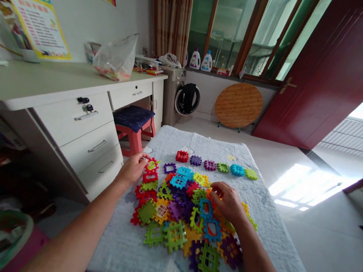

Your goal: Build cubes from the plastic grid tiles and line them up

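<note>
A pile of colourful plastic interlocking blocks, square with notched edges, lies spread on the cloth-covered table. My left hand is at the pile's left edge, its fingers closed at the side of a red interlocking block with yellow-green in its middle. Over the pile's right side is my right hand, fingers bent and somewhat apart, fingertips close to orange and green pieces; nothing shows in its grasp. Beyond the pile a row of several blocks runs from a red block to a lime block. A purple frame block lies between row and pile.
At left stands a desk with drawers and a plastic bag on top. A red stool sits between desk and table. Farther back are a washing machine, a round wooden tabletop and a dark red door.
</note>
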{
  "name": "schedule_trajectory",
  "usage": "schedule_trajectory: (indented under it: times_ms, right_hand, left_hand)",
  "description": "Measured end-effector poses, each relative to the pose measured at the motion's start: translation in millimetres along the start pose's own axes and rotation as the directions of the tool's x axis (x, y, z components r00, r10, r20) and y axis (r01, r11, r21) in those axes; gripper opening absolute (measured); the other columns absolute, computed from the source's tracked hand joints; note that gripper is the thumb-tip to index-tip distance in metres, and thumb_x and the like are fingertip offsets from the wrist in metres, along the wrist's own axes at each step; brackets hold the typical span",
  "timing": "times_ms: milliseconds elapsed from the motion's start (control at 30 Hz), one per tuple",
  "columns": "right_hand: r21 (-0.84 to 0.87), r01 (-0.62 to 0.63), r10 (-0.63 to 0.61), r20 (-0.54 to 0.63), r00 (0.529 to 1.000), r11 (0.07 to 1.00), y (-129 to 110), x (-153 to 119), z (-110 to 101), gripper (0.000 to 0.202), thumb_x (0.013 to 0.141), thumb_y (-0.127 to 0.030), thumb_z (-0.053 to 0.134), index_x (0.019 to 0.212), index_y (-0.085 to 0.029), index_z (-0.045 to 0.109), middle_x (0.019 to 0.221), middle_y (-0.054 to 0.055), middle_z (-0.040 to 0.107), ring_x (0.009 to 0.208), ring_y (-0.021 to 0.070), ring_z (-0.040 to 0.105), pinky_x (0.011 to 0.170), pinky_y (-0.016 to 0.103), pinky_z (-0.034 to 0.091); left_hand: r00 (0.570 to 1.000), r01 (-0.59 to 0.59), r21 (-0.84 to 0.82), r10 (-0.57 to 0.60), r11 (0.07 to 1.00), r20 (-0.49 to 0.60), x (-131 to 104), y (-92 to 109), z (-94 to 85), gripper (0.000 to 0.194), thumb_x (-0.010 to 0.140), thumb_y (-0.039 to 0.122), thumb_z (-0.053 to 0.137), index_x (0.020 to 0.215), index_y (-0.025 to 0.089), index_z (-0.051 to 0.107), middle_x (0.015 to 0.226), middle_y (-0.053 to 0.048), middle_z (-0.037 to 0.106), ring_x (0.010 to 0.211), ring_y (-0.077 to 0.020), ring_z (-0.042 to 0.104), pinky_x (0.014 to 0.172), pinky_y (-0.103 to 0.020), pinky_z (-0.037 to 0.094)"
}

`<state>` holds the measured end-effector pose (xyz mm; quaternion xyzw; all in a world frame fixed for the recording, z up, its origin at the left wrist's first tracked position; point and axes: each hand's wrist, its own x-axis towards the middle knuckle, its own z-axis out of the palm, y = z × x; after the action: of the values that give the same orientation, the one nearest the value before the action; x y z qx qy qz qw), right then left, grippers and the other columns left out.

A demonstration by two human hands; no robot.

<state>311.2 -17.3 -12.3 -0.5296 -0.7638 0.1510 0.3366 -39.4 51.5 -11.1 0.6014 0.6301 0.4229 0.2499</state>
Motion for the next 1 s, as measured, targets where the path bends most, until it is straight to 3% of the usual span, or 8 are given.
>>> schedule_trajectory:
  times_ms: [67, 167, 333, 467, 567, 700, 1000]
  right_hand:
    - [0.001, 0.0, 0.0, -0.001, 1.0, 1.0, -1, 0, 0, 0.016, 0.076, -0.023, 0.052, 0.087, -0.018, 0.064, 0.076, 0.002, 0.062, 0.066, 0.0133, 0.055, 0.063, 0.025, 0.042]
    - [-0.001, 0.004, -0.004, -0.001, 1.0, 1.0, -3, 0, -1, 0.016, 0.077, -0.022, 0.052, 0.086, -0.017, 0.064, 0.076, 0.002, 0.063, 0.065, 0.013, 0.055, 0.063, 0.025, 0.042]
    - [-0.013, -0.001, 0.001, 0.004, 1.0, 1.0, -3, 1, 0, 0.016, 0.076, -0.021, 0.053, 0.086, -0.017, 0.065, 0.076, 0.002, 0.063, 0.066, 0.0129, 0.055, 0.064, 0.026, 0.042]
    - [-0.006, 0.001, -0.001, 0.009, 1.0, 1.0, -1, 1, 0, 0.016, 0.076, -0.02, 0.053, 0.087, -0.017, 0.064, 0.076, 0.002, 0.062, 0.065, 0.0125, 0.055, 0.064, 0.025, 0.042]
    - [-0.009, 0.008, -0.008, 0.009, 1.0, 1.0, -2, 1, 0, 0.015, 0.076, -0.02, 0.052, 0.086, -0.017, 0.064, 0.075, 0.002, 0.062, 0.065, 0.0126, 0.054, 0.063, 0.025, 0.041]
    - [-0.02, 0.015, -0.015, 0.011, 1.0, 1.0, -2, 1, 0, 0.014, 0.077, -0.021, 0.053, 0.084, -0.017, 0.063, 0.074, 0.002, 0.061, 0.064, 0.0126, 0.054, 0.062, 0.025, 0.041]
    - [-0.02, 0.008, -0.008, 0.012, 1.0, 1.0, 1, 2, 2, 0.014, 0.077, -0.022, 0.053, 0.085, -0.018, 0.064, 0.075, 0.002, 0.062, 0.065, 0.0128, 0.054, 0.063, 0.025, 0.041]
  left_hand:
    - [1.0, -0.028, -0.006, 0.028, 1.0, 0.005, -1, -4, -2.4, 0.026, 0.074, 0.035, 0.05, 0.089, 0.019, 0.063, 0.071, 0.0, 0.066, 0.068, -0.0176, 0.061, 0.067, -0.027, 0.045]
    - [0.993, -0.056, 0.003, 0.055, 0.998, 0.101, -7, -6, -3.0, 0.025, 0.074, 0.034, 0.049, 0.087, 0.019, 0.063, 0.075, 0.0, 0.066, 0.069, -0.0171, 0.06, 0.069, -0.028, 0.046]
    - [0.971, -0.19, 0.247, 0.144, 0.95, 0.191, -18, -6, -2.7, 0.024, 0.076, 0.034, 0.049, 0.088, 0.02, 0.063, 0.094, -0.005, 0.066, 0.088, -0.0203, 0.06, 0.084, -0.032, 0.045]
    - [0.949, -0.254, 0.345, 0.164, 0.904, 0.268, -22, -6, -6.9, 0.04, 0.073, 0.05, 0.058, 0.098, 0.018, 0.063, 0.099, -0.008, 0.066, 0.09, -0.0228, 0.06, 0.084, -0.033, 0.045]
    - [0.93, -0.288, 0.352, 0.172, 0.891, 0.325, -23, -6, -9.9, 0.05, 0.065, 0.054, 0.065, 0.1, 0.019, 0.062, 0.099, -0.007, 0.066, 0.091, -0.024, 0.06, 0.084, -0.034, 0.045]
    - [0.922, -0.304, 0.334, 0.186, 0.892, 0.34, -21, -6, -10.9, 0.043, 0.065, 0.049, 0.065, 0.096, 0.019, 0.063, 0.099, -0.006, 0.066, 0.092, -0.0239, 0.059, 0.086, -0.034, 0.044]
    - [0.925, -0.213, 0.22, 0.123, 0.952, 0.36, -19, -10, -15.4, 0.047, 0.062, 0.043, 0.068, 0.102, 0.019, 0.059, 0.102, -0.006, 0.065, 0.095, -0.0236, 0.061, 0.087, -0.035, 0.047]
